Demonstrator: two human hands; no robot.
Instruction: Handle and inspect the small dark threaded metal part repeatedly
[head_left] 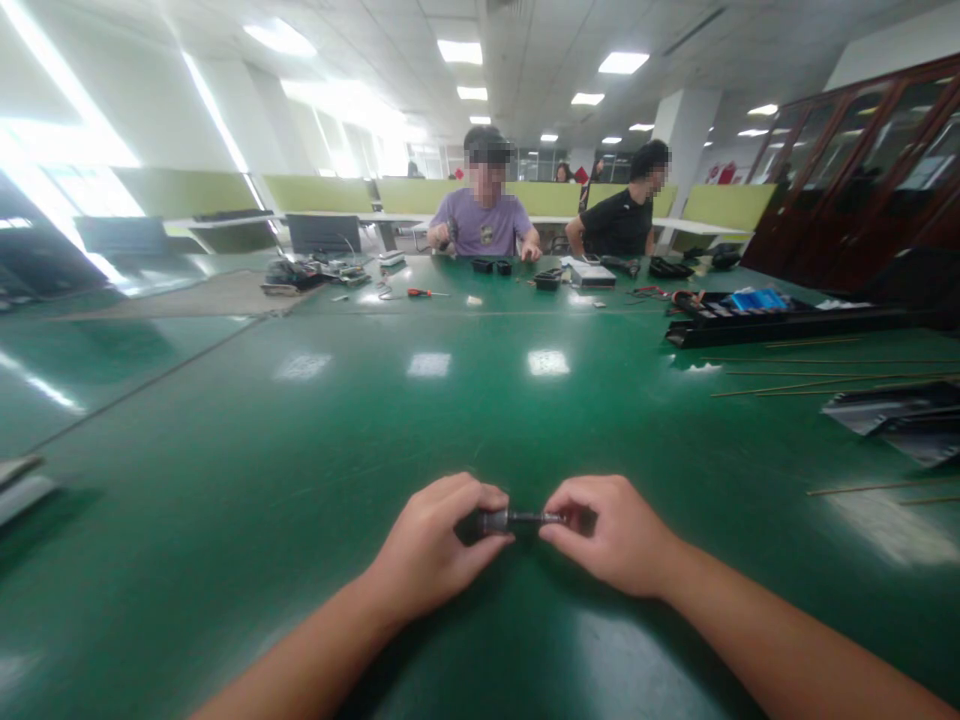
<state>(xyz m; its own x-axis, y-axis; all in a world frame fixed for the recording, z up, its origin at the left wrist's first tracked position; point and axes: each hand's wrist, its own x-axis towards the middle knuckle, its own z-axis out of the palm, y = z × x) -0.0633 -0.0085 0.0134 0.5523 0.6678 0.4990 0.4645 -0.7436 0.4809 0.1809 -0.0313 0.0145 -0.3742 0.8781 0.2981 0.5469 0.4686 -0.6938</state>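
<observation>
Between my hands, level and just above or on the green table (352, 420), is a small dark cylinder with a thin rod (496, 521); its exact kind is too blurred to make out. My left hand (442, 535) pinches the thicker, cylindrical end between thumb and fingers. At the other side, the thumb and index finger of my right hand (607, 530) are closed on the tip of the thin rod. A short stretch of rod shows between the two grips. Fingers hide both ends.
Across the table sit two people, one in a purple shirt (480, 222). An orange screwdriver (421, 293) lies before them. A long black tray (787, 318), thin rods (825, 380) and dark curved pieces (900, 415) lie to the right. A pale flat object (22, 495) is at the left edge.
</observation>
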